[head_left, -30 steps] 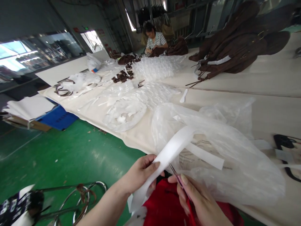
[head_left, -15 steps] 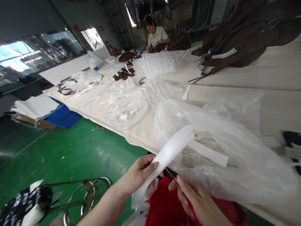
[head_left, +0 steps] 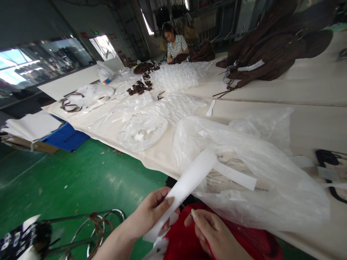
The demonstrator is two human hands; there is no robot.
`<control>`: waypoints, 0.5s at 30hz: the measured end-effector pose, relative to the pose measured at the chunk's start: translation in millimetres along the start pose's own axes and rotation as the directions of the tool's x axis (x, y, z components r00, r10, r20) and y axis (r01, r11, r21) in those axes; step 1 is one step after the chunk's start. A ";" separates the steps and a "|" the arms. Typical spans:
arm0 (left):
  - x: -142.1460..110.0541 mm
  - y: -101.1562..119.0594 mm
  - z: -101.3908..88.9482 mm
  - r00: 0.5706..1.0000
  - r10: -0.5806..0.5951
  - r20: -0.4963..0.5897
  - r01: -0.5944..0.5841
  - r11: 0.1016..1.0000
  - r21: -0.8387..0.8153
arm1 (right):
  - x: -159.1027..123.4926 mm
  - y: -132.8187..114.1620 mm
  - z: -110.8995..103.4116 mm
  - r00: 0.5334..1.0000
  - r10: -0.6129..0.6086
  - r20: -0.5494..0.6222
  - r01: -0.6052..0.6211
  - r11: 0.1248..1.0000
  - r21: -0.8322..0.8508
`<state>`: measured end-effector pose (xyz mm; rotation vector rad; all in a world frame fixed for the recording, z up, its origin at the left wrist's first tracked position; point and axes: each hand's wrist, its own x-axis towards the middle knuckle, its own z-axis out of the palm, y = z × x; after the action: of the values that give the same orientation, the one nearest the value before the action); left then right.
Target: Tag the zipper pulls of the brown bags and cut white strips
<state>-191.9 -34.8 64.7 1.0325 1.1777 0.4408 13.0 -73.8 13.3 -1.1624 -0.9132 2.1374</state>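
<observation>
My left hand (head_left: 155, 211) is closed on a long white strip (head_left: 189, 177), thumb on top. The strip looks like thin foam or stiff fabric. It runs up and right onto the table, where it folds over, and its lower end hangs below my hand. My right hand (head_left: 208, 229) grips scissors (head_left: 185, 208), their dark blades pointing at the strip's edge near my left thumb. Most of the handle is hidden in my palm. Behind the strip lies a large clear plastic bag (head_left: 260, 162) with a printed sheet inside. Red cloth (head_left: 176, 242) shows beneath my hands.
On the cream table (head_left: 311, 90) lie a bag of white scraps (head_left: 142, 133), bubble wrap (head_left: 176, 77), a small white piece (head_left: 210, 108) and brown bags (head_left: 265, 54). A co-worker (head_left: 176, 45) sits at the far end. A metal-framed stool (head_left: 103, 216) and blue box (head_left: 69, 136) stand left.
Both hands and the strip appear slightly lower and further left, with the whole view shifted left. The scissors' blades now reach the strip's edge; their opening is less visible.
</observation>
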 end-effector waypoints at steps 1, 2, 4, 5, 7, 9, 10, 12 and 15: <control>-1.1 0.3 1.0 1.000 0.001 0.002 -0.001 1.000 -0.017 | 0.2 1.0 0.0 1.000 -0.004 0.005 0.004 1.000 0.008; -2.3 0.6 2.2 1.000 0.001 0.002 -0.001 0.999 -0.039 | 0.2 1.4 -0.1 1.000 -0.009 0.008 0.009 1.000 0.014; -4.4 1.7 4.5 1.000 0.007 0.001 -0.007 0.996 -0.087 | -0.7 0.6 -0.2 1.000 -0.020 0.004 0.020 1.000 0.017; -5.2 2.3 5.6 1.000 0.012 0.004 -0.011 0.995 -0.100 | -1.3 -0.3 0.0 1.000 -0.021 -0.003 0.021 1.000 0.020; -6.3 3.5 7.4 1.000 0.012 0.005 -0.012 0.996 -0.091 | -2.7 -2.5 0.5 1.000 -0.015 -0.027 0.016 0.999 0.035; -6.4 4.2 8.7 1.000 0.008 0.004 -0.008 0.998 -0.060 | -4.0 -4.1 1.1 0.999 -0.004 -0.040 0.006 0.999 0.047; -6.2 4.4 9.2 1.000 0.008 0.001 -0.008 0.999 -0.047 | -4.5 -4.6 1.3 0.999 0.001 -0.042 0.002 0.999 0.052; -5.7 4.5 10.1 1.000 0.018 -0.001 -0.018 0.999 -0.035 | -5.6 -4.7 1.3 0.999 0.000 -0.039 0.002 0.998 0.064; -5.2 4.8 11.8 0.999 0.029 -0.016 -0.030 0.999 -0.019 | -7.5 -3.9 0.4 0.999 -0.011 -0.036 0.015 0.996 0.089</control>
<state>-182.2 -41.4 71.8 1.0324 1.1708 0.4832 16.8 -76.9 20.2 -1.1430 -0.7995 2.1181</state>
